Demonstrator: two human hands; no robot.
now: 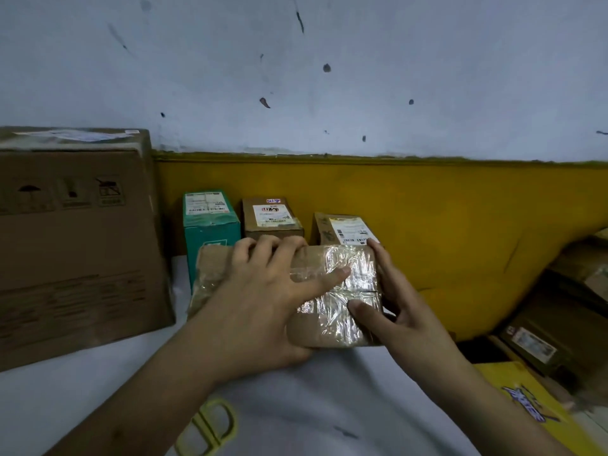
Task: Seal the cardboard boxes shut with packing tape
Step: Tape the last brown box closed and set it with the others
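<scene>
A small brown cardboard box lies on the white table surface in the middle of the view, its top covered with shiny clear packing tape. My left hand lies flat across the box top, fingers spread, the thumb pressing on the tape. My right hand holds the box's right side, fingers along the far edge and thumb pressing the taped top. No tape roll is in view.
A large cardboard carton stands at the left. Behind the box stand a teal box and two small labelled boxes against a yellow wall band. Yellow-handled scissors lie near the front. More parcels sit at the right.
</scene>
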